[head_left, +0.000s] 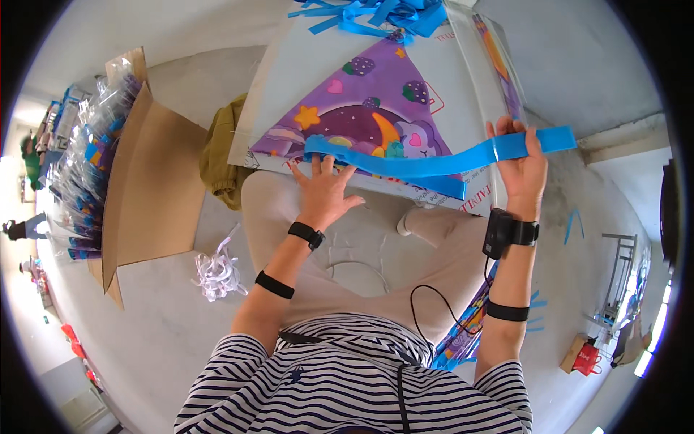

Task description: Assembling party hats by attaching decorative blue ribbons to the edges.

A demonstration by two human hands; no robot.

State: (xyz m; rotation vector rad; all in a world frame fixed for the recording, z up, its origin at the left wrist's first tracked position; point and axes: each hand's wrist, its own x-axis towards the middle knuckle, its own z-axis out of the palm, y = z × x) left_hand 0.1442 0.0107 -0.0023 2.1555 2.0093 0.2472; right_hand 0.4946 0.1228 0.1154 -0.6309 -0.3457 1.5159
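Observation:
A purple triangular printed sheet (340,94), like a kite with stars, berries and a crescent moon, lies on a white carton surface before me. Across its lower edge runs a blue ribbon (426,168), doubled so that one end hangs lower near the carton's edge. My left hand (327,194) rests with fingers spread, its fingertips pressing the ribbon's left end against the sheet. Off the right side of the sheet, my right hand (522,165) is closed around the ribbon's other stretch, which sticks out past the thumb.
Loose blue strips (390,14) are heaped at the carton's far edge. On the left stands an open cardboard box (155,181) of plastic-wrapped packs, beside an olive cloth (223,152). A white ribbon tangle (219,273) lies on the floor. Colourful printed material (463,333) sits by my right thigh.

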